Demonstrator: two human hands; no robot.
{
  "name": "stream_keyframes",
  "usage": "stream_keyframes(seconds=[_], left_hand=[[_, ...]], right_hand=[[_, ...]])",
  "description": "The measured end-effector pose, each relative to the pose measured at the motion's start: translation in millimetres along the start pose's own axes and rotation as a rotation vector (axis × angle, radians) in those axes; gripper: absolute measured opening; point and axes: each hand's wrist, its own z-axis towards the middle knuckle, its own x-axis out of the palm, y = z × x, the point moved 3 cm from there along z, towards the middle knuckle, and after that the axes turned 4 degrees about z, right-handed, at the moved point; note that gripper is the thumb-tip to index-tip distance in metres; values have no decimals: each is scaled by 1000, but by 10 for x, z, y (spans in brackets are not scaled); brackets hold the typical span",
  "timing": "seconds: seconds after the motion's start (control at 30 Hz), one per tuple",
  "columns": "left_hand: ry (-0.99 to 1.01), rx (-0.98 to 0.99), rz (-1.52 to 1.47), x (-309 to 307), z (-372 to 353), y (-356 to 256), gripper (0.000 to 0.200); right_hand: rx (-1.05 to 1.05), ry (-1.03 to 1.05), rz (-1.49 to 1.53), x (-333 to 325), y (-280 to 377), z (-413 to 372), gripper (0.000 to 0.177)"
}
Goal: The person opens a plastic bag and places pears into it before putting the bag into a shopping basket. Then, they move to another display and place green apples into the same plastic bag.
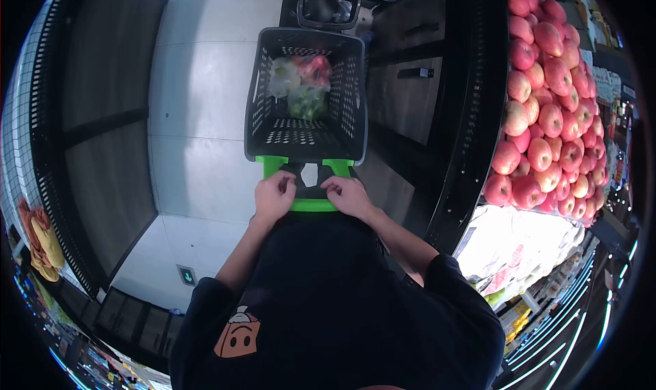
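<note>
In front of me stands a grey shopping cart (253,127) with perforated basket walls. Its green handle (314,205) is nearest to my body. My left hand (275,193) is closed round the left side of that handle, and my right hand (346,196) grips the right side the same way. Down in the basket lie several clear plastic bags: one with red produce (314,70), one with pale produce (283,77), and one with green produce (307,103). Their exact kinds are too blurred to tell.
To the right, red apples (547,117) are heaped on a dark display stand (471,103), with white-wrapped goods (523,246) beside them. A dark shelf unit (102,103) borders the left. Light floor tiles (198,103) run between. A black object (321,11) stands just past the cart.
</note>
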Motion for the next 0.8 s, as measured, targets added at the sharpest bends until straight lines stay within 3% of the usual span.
stream_keyframes(seconds=[0.07, 0.17, 0.3, 0.43, 0.53, 0.63, 0.67, 0.77, 0.8], left_hand=[[-27, -22, -41, -22, -7, -33, 12], [-37, -85, -67, -44, -29, -51, 11], [-108, -68, -45, -34, -19, -35, 10], [-95, -49, 24, -46, -17, -6, 13], [-102, -49, 20, -53, 1, -12, 16], [-125, -52, 15, -30, 54, -28, 18], [-132, -60, 20, -26, 68, -31, 19], [-118, -80, 45, -13, 99, -33, 21], [-96, -100, 46, -18, 78, -10, 22]], right_hand=[[40, 124, 70, 6, -171, 316, 20], [32, 141, -24, -22, -645, 1108, 22], [290, 186, -215, -62, -1375, 2340, 32], [334, 149, -458, -92, -1961, 3357, 41], [390, 70, -455, -129, -2279, 3915, 47], [363, 111, -551, -29, -2460, 4320, 61], [375, 159, -539, 28, -2564, 4415, 77], [353, 59, -504, 186, -2728, 4616, 95], [440, 117, -500, 269, -2823, 4728, 107]])
